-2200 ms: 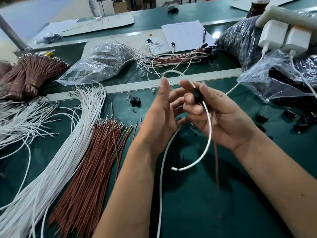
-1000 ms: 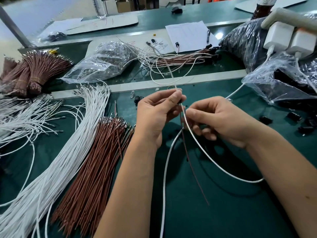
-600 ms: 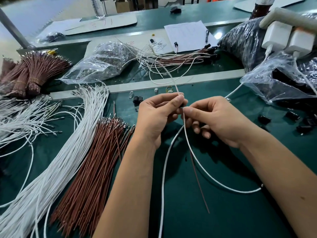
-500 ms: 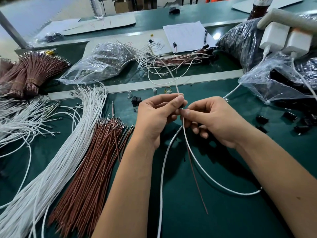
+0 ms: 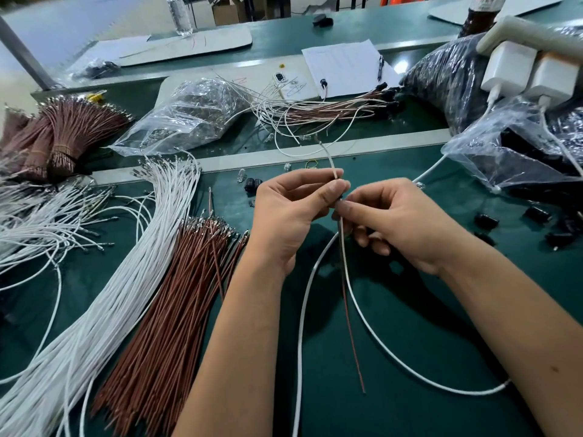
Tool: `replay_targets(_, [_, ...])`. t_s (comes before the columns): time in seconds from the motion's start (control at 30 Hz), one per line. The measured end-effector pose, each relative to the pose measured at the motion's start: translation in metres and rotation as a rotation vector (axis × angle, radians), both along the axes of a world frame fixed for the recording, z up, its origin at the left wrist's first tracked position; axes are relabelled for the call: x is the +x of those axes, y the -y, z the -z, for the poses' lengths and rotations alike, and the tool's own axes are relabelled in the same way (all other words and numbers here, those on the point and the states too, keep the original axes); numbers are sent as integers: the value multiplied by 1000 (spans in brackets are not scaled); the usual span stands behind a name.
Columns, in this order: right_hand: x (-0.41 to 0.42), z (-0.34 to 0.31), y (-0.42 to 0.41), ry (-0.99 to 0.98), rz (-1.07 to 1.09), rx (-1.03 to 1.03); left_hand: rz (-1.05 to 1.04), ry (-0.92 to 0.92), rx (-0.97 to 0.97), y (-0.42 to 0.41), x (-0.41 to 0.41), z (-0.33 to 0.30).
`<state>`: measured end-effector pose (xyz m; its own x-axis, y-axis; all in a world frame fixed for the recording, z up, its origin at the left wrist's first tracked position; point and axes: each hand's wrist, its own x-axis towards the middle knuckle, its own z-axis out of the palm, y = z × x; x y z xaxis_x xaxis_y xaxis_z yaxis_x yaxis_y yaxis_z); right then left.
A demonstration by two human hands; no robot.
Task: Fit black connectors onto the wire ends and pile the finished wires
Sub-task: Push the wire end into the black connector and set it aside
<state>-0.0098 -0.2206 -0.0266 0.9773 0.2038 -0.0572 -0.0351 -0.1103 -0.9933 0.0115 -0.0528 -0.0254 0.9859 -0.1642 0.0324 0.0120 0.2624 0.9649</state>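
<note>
now pinching a white wire (image 5: 353, 298) and brown wire (image 5: 352, 335) at centre, left hand (image 5: 288, 216) and right hand (image 5: 400, 222) fingers clamped together round a barely visible black connector (image 5: 340, 197). best pushed straight in, kept aligned. finished wires (image 5: 331, 110) piled at 12 o'clock on green counter (image 5: 410, 357); loose bundles at 8 o'clock.

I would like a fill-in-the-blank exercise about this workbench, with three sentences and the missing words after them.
1. The left hand and the right hand meet at a white wire and a thinner ____ wire.
2. The loose bundle of brown wires lies to the ____ of the loose white wires.
3. The finished wires lie piled in front of a sheet of ____.

Missing words: brown; right; paper
</note>
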Motion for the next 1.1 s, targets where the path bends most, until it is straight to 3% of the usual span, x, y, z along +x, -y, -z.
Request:
replay_targets(0.33, [2,-1,6,24,15,16,5,-14,42,0,2,3])
replay_targets(0.83, [2,0,7,6,-91,26,6,45,-55,-1,-2,-5])
replay_targets(1.1, [2,0,6,157,43,37,34,95,-59,-1,-2,-5])
